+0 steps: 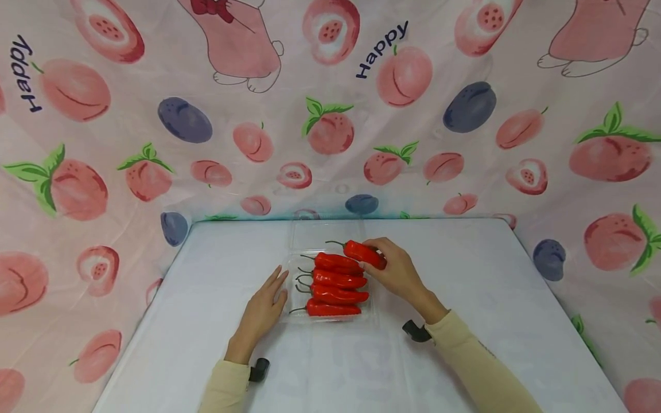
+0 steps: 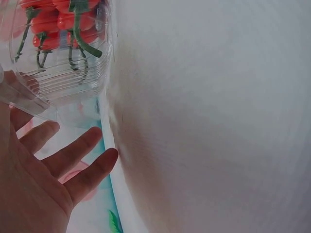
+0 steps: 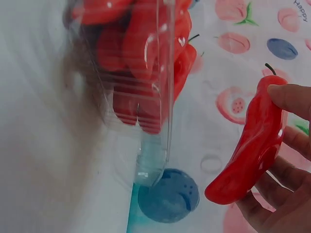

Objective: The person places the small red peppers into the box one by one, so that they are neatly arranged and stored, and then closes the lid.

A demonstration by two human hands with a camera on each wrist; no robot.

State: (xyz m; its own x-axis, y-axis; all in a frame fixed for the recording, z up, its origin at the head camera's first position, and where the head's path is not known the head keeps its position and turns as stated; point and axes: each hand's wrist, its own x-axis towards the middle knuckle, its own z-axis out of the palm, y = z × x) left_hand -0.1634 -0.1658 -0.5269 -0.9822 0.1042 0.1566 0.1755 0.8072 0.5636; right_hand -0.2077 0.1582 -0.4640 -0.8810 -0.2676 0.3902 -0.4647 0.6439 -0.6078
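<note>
A red chili pepper (image 3: 257,141) with a thin green stem is pinched between the thumb and fingers of my right hand (image 1: 395,269). It hangs over the far right part of a clear plastic box (image 1: 330,319). Inside the box several red peppers (image 1: 338,295) lie in a row, their stems pointing left. My left hand (image 1: 261,312) is beside the box's left wall, fingers spread and fairly straight. In the left wrist view its thumb side overlaps the box's rim, while the other fingers hold nothing.
The box's clear lid (image 1: 325,235) lies folded back toward the far edge of the white table (image 1: 206,275). Behind the table hangs a pink cloth (image 1: 289,103) printed with peaches. Dark wrist devices (image 1: 415,331) sit near both sleeves.
</note>
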